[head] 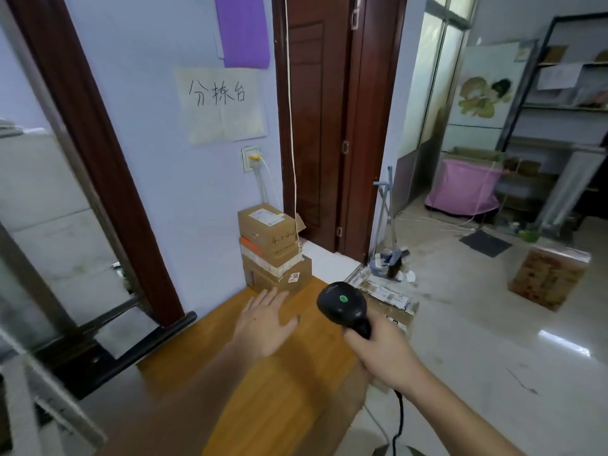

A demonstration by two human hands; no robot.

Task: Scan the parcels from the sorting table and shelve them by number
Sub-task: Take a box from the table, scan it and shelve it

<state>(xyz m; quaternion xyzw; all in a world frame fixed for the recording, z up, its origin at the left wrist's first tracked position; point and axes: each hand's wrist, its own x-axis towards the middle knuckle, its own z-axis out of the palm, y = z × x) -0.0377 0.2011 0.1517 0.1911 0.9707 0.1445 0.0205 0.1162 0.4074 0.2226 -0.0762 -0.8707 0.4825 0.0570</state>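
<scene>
A stack of three cardboard parcels [273,248] stands at the far end of the wooden sorting table [289,373], against the wall. The top parcel [267,223] carries a white label. My left hand [265,319] reaches out flat, fingers straight, just short of the bottom parcel [279,274]. My right hand [383,352] grips the handle of a black barcode scanner [343,302] with a green button, its head pointing toward the stack. The scanner's cable hangs down below my wrist.
More cardboard boxes [391,299] lie on the floor right of the table. A patterned box [547,278] stands on the tiled floor. Metal shelves [559,93] and a pink-lined carton [464,189] are at the far right. A brown door [316,126] is behind the stack.
</scene>
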